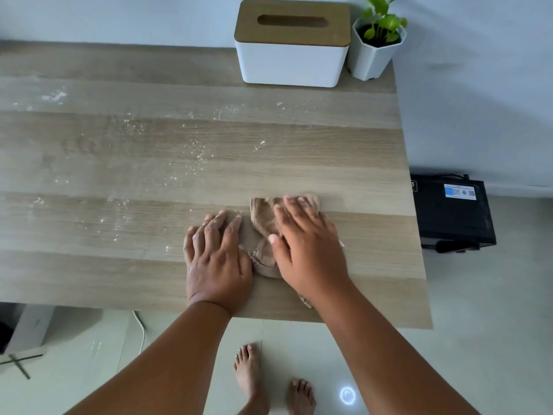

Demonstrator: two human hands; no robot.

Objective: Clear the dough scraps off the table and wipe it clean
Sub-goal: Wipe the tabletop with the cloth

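A light wooden table carries white flour specks and small dough crumbs across its middle and left side. A crumpled beige cloth lies near the table's front right. My right hand presses flat on the cloth with straight fingers. My left hand rests flat on the bare wood just left of the cloth, its thumb touching the cloth's edge.
A white tissue box with a wooden lid and a small potted plant stand at the table's back right. A black device sits on the floor beside the table's right edge. A white cable hangs below the front edge.
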